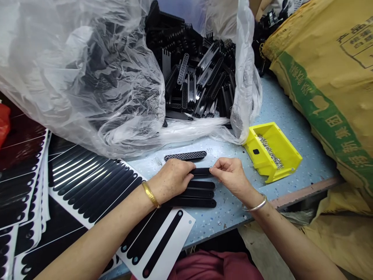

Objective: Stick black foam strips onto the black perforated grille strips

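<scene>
My left hand [176, 177] pinches the left end of a narrow black plastic bar [201, 172] between thumb and fingers. At the bar's right end, my right hand [230, 175] has thumb and forefinger closed on it. Just beyond, another black bar [186, 156] lies with its latticed side up. Nearer to me, several smooth black bars [201, 193] lie side by side, their left ends partly hidden by my left hand and wrist. Below my left forearm is a white sheet [185, 229] bearing long black rounded strips [163, 243] with holes at the ends.
A clear plastic bag [131, 97] full of black plastic parts [201, 77] stands at the back. To the right, a yellow bin [291, 155] holds small metal pieces [269, 149]. More sheets of black strips [96, 182] spread left. A large yellow sack [326, 50] borders the blue speckled table [291, 116].
</scene>
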A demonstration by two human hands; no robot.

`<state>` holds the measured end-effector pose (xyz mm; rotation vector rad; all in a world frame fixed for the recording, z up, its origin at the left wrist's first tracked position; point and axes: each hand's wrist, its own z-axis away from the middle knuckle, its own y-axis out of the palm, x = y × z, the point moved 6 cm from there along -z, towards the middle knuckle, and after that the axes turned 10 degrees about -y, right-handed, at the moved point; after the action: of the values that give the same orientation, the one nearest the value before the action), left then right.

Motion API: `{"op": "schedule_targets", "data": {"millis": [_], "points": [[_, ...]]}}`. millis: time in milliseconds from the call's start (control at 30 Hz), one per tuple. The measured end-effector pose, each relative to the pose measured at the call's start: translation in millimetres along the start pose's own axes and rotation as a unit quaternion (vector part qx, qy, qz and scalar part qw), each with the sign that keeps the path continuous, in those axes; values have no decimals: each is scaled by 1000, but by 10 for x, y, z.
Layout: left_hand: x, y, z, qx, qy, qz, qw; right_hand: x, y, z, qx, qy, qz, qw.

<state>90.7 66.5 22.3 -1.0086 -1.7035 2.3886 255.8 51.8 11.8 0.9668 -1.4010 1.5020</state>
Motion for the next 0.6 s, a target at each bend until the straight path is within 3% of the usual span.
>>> {"op": "schedule_targets", "data": {"millis": [267,600], "points": [[-6,-17,16,-21,12,11,1000,4,1,-20,-13,-45,91,995],[-1,-32,33,-40,20,48,998,1,7,-39,4,-20,115,993]]}}
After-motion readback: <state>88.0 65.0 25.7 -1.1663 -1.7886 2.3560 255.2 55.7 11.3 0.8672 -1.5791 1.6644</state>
